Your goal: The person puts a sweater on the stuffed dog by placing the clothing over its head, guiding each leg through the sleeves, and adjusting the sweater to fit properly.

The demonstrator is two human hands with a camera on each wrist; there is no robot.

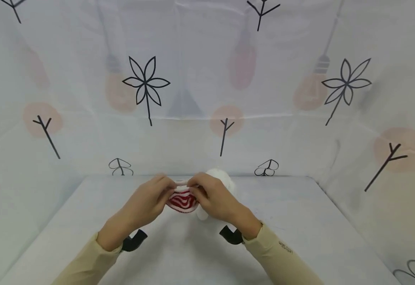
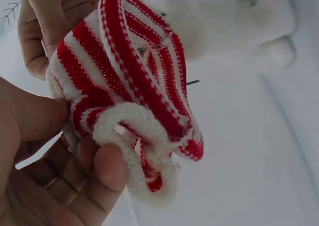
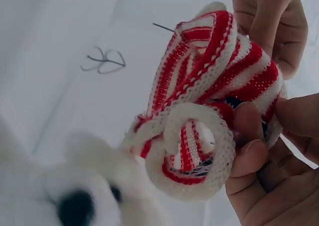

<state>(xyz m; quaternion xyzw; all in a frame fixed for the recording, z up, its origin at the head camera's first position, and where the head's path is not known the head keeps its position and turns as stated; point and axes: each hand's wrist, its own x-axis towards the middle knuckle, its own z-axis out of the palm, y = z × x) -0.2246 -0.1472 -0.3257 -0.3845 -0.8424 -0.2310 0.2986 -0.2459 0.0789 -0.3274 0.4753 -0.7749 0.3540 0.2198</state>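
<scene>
Both hands meet above the near middle of the white table [image 1: 300, 221] and share one item between them. Left hand [image 1: 146, 202]: fingers and thumb curled, pinching the left edge of the red-and-white striped knit garment [image 1: 182, 200]. Right hand [image 1: 216, 200]: fingers likewise curled, pinching the right edge of the same garment. The knit piece is held clear of the tabletop and stretched between the two grips, with its rolled white hem turned toward the person. In the left wrist view, the thumb [image 2: 107, 168] presses the rolled hem from below while the right hand's fingers [image 2: 47, 24] hold the far side. In the right wrist view, the fingertips [image 3: 246, 136] clamp the hem where it curls into a loop, and the left hand's fingers [image 3: 271, 21] hold the upper edge. White plush toy [image 1: 221, 178]: positioned directly behind the right hand, partly hidden by it; whether it rests on the table cannot be determined. Its dark eye [image 3: 75, 206] shows close to the garment in the right wrist view. Beige sleeves [image 1: 282, 253] cover both forearms, and a black strap mount [image 1: 232, 235] sits at each wrist. A patterned white cloth backdrop [image 1: 146, 83] encloses the table on three sides.
</scene>
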